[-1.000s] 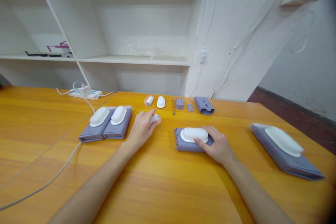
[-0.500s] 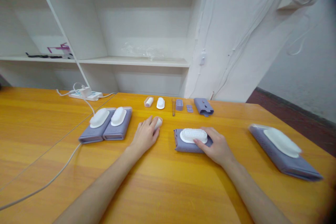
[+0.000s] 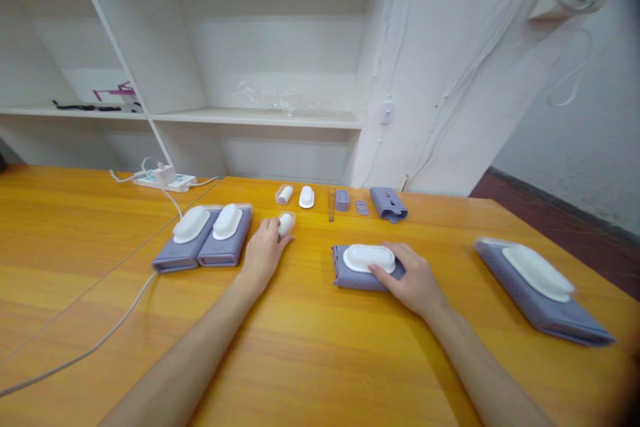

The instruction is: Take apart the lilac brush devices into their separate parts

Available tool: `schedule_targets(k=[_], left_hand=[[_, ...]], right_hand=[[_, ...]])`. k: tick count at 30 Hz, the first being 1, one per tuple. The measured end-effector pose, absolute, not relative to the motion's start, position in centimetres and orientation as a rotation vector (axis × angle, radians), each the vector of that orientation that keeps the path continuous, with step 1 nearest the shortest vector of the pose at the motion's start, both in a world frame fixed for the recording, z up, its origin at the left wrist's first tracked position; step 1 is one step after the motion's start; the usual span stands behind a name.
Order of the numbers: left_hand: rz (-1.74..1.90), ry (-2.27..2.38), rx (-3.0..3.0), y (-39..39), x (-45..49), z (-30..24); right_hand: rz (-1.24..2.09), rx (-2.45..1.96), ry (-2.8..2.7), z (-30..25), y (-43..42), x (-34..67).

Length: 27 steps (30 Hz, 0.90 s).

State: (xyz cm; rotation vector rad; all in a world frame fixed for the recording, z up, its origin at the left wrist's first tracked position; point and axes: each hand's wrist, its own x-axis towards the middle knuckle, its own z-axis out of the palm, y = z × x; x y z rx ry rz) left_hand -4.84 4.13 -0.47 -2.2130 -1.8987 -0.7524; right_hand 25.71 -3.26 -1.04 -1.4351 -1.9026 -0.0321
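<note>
My left hand [image 3: 264, 245] has its fingers and thumb closed around a small white oval piece with a clear pinkish rim [image 3: 286, 223], resting on the table. My right hand [image 3: 413, 277] grips the right end of a flat purple case [image 3: 367, 280], thumb against the white bristled oval brush head [image 3: 369, 258] on top of it. Left of my left hand lie two purple cases [image 3: 220, 255] side by side, each bearing a white oval brush head [image 3: 227, 221]. Another purple case [image 3: 540, 310] with a white oval top [image 3: 539, 271] lies far right.
Along the back stand a small white roll in a clear case [image 3: 285, 195], a white brush head [image 3: 307, 197], a coil spring [image 3: 331, 205], a small purple block [image 3: 342, 200], a thin purple frame [image 3: 361, 207] and an open purple shell [image 3: 389, 204]. A power strip [image 3: 173, 181] trails cables at left.
My left hand has moved left with the small white oval piece, sliding or carrying it closer to the two purple cases. My right hand stays on the purple case.
</note>
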Motion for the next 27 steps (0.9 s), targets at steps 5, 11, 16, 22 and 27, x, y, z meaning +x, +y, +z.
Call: schedule_targets(k=[5,11,16,22,27], left_hand=[[-0.685,-1.836,-2.205,4.2,-4.7,-0.5],[-0.768,-1.749,-2.264,4.3,-4.7,-0.7],[-0.710,-1.787,-2.228,4.5,-4.5,-0.5],[-0.575,-1.864,-2.190,4.9,-4.5,0.2],[-0.547,-1.889,-2.167,5.8,-4.8,0.4]], right_hand=[[-0.036,-1.432,-1.904,-1.0,-3.2,25.7],[-0.039,-1.437,-1.905,-1.0,-3.3,25.7],[-0.025,-1.433,-1.903,-0.9,-3.2,25.7],[-0.012,-1.446,-1.892,-0.9,-3.2,25.6],[-0.012,-1.447,-1.898,-0.8,-3.3,25.5]])
